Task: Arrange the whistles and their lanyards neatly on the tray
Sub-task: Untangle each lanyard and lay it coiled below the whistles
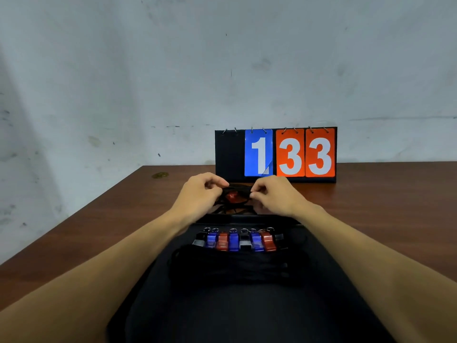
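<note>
Head view: left hand (197, 191) and right hand (274, 194) pinch the lanyard (238, 187) of a red whistle (232, 196) past the tray (247, 318) far edge (untangling, I'd judge).

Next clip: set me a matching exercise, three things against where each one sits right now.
Things:
1 scoreboard
2 row of whistles
3 red whistle

Places:
A on the black tray
B beyond the tray, between left hand and right hand, which pinch its lanyard
C upright at the back of the table

Pairs: 1-C, 2-A, 3-B
</note>
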Available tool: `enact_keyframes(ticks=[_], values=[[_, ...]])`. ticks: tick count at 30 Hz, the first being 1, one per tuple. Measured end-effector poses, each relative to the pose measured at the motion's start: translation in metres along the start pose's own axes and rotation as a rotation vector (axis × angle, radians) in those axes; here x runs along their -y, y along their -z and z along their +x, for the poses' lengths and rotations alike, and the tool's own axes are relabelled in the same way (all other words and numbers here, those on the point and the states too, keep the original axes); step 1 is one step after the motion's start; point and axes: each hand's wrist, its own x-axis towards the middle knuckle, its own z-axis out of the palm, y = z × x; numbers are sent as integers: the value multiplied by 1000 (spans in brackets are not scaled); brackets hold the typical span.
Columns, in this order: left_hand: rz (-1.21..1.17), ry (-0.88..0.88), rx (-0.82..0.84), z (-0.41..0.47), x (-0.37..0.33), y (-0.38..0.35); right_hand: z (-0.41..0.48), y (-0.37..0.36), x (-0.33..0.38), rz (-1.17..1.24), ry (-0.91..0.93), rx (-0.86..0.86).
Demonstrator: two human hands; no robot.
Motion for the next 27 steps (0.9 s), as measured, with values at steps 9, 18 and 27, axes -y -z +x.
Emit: enact_keyframes(ticks=[9, 18, 27], values=[[109, -10, 6, -22, -41, 20, -30, 45, 46, 224, 57, -194], [120, -31, 158, -60, -68, 27, -67, 86, 93, 331, 165, -326], [91, -37, 257, -65, -89, 8, -99, 120, 114, 908, 137, -394]])
